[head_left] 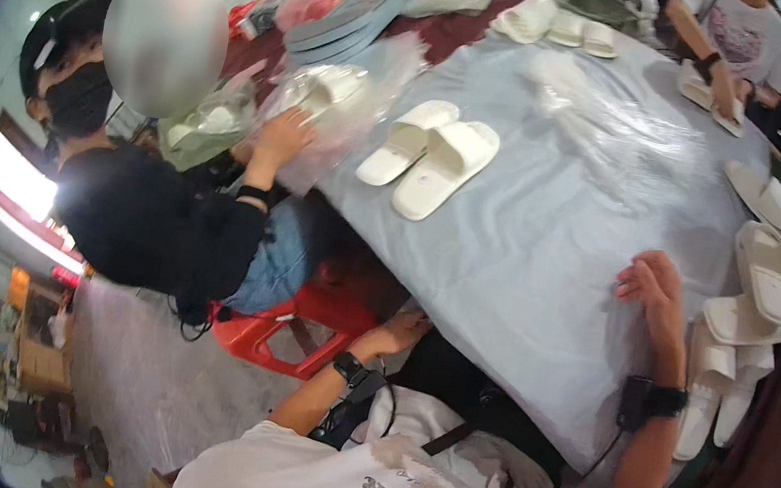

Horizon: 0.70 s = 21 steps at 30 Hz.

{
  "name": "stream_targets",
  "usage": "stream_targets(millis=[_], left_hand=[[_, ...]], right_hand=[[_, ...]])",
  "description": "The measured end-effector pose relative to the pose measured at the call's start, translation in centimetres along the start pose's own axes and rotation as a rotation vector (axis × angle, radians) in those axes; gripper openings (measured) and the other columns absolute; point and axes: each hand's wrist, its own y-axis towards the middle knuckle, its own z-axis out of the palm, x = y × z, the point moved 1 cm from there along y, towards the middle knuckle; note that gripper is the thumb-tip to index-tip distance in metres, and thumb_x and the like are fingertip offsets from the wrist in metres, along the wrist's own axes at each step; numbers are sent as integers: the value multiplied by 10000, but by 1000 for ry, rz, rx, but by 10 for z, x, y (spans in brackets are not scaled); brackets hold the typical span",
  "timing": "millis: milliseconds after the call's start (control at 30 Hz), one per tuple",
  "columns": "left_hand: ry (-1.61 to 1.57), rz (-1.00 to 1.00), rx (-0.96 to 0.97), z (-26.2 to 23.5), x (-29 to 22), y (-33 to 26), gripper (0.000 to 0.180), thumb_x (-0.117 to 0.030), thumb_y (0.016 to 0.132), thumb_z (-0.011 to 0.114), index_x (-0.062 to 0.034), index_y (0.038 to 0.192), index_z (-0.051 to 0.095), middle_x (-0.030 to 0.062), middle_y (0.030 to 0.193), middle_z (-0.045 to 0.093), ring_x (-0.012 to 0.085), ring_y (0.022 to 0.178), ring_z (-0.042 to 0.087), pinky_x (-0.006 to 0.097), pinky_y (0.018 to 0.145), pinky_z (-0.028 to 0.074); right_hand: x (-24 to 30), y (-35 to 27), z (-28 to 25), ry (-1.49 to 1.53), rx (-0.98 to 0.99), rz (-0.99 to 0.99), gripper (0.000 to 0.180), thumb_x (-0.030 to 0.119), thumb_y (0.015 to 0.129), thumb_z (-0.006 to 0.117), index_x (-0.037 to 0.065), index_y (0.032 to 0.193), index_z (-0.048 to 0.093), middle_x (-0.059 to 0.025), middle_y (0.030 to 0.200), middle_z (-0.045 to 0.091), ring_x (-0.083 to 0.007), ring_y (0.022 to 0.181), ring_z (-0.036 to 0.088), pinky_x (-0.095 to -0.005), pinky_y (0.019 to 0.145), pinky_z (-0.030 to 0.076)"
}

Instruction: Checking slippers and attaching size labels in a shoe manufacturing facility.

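My right hand [651, 291] hovers over or rests on the right part of the table, its fingers slightly bent and apart with nothing in them. Low beside the table's near left edge is my left hand [397, 334], its fingers loosely stretched and partly hard to make out; I see nothing held in it. A pair of white slide sandals [431, 159] lies on the grey-covered table [516, 283], ahead of both hands. Closest to my right hand are several white slides [737, 341] in an overlapping row along the table's right edge.
To my left a person in black [161, 225] sits on a red plastic stool [297, 326], a hand on bagged white slides [327, 93]. Clear plastic film [620, 127] lies farther back. Grey slides [347, 26] sit at the far left. Another person [743, 44] handles white slides at far right.
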Motion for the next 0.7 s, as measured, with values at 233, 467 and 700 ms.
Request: stream_targets(millis=[233,467,700], left_hand=[[-1148,-544,-150,51,11,13,490,-320,1014,547,-35,1413,529,129,1327,604,286,1189,587,411,956,487],[-606,-88,-295,71,30,5,349,-150,1021,550,-4,1334,601,95,1255,648,207,1096,604,368,955,478],[-1004,-346,-291,49,0,-12,262,-121,1010,581,26,1218,643,109,1119,710,254,983,659,402,901,505]], right_hand=[[-3,-5,-4,10,71,51,219,228,1053,548,19,1108,586,-108,928,708,-150,758,689,-280,705,562],[-4,-3,-5,68,91,45,192,203,1055,537,24,1104,587,-97,929,704,-150,763,685,-280,701,561],[-2,-2,-4,76,74,74,185,180,1050,537,4,1092,577,-108,909,688,-168,751,691,-302,688,564]])
